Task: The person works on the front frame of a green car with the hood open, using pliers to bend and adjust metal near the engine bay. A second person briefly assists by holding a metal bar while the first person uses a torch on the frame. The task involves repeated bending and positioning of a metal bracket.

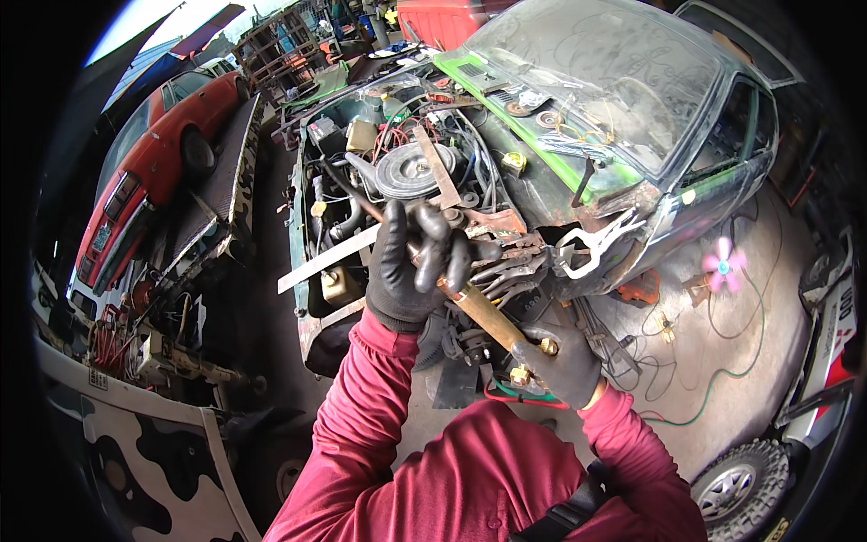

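A brass gas torch (pixel 488 316) slants across the middle, over the front of a car's engine bay. My right hand (pixel 562 366), in a black glove, is closed around its rear end, beside the brass hose fittings (pixel 520 375). Red and green hoses (pixel 524 396) show below that hand. My left hand (pixel 406 262), also gloved in black, has its fingers curled around the torch's thin front tube. The tube's dark end seems to stick out past the left thumb. Behind the left hand lies a pale flat metal strip (pixel 330 258); part of it is hidden.
The open engine bay holds a round air cleaner (pixel 411 172) with a rusty strip (pixel 437 167) across it. Silver locking clamp pliers (pixel 591 246) grip the fender area. A pink fan (pixel 723 266) and cables lie right; a red car (pixel 163 154) stands left on a ramp.
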Demonstrator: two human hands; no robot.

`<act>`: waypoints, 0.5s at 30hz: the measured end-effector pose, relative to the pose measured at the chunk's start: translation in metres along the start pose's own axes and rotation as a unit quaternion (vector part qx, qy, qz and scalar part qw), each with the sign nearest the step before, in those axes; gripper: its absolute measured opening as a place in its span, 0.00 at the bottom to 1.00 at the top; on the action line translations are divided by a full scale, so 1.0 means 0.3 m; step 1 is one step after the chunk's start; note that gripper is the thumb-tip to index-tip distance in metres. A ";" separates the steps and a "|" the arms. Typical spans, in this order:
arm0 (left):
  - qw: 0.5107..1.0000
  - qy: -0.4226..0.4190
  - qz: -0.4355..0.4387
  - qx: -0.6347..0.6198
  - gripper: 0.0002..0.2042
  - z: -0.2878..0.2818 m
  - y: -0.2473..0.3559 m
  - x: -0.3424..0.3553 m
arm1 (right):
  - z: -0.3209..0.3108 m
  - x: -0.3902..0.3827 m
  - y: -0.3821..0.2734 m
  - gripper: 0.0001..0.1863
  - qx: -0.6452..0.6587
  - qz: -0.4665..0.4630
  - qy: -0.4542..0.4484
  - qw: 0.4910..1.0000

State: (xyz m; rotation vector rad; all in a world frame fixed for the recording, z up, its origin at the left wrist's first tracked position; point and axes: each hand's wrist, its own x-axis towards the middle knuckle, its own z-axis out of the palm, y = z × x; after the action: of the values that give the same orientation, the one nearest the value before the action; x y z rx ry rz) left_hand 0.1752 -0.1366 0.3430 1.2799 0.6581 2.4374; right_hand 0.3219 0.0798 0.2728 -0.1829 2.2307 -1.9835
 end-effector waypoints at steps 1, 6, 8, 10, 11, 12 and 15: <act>0.990 0.103 -0.023 0.094 0.29 0.018 -0.005 -0.003 | 0.000 0.001 0.000 0.16 -0.027 -0.031 0.034 0.999; 0.937 0.327 -0.061 0.110 0.23 0.100 0.007 -0.011 | 0.018 0.027 0.018 0.18 -0.197 -0.209 0.205 0.936; 0.942 0.326 -0.061 0.058 0.23 0.110 0.013 0.006 | 0.007 0.019 0.023 0.19 -0.119 -0.156 0.138 0.971; 0.996 0.070 -0.042 -0.042 0.27 0.101 0.032 0.031 | -0.005 0.007 0.025 0.19 -0.067 -0.097 0.081 0.990; 0.995 0.075 -0.029 -0.059 0.30 0.103 0.019 0.031 | -0.010 0.004 0.025 0.19 -0.048 -0.065 0.057 0.995; 0.996 0.070 -0.034 0.034 0.27 0.093 0.022 0.039 | -0.012 0.001 0.025 0.20 -0.040 -0.045 0.039 0.997; 0.939 0.269 -0.062 0.206 0.22 0.104 -0.004 -0.010 | 0.005 0.009 0.027 0.17 -0.118 -0.098 0.143 0.978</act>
State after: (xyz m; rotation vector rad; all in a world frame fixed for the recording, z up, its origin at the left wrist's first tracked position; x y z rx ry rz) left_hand 0.2028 -0.1290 0.3558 0.6358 1.4064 2.6333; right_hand 0.3195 0.0788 0.2645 -0.1569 2.7299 -1.9372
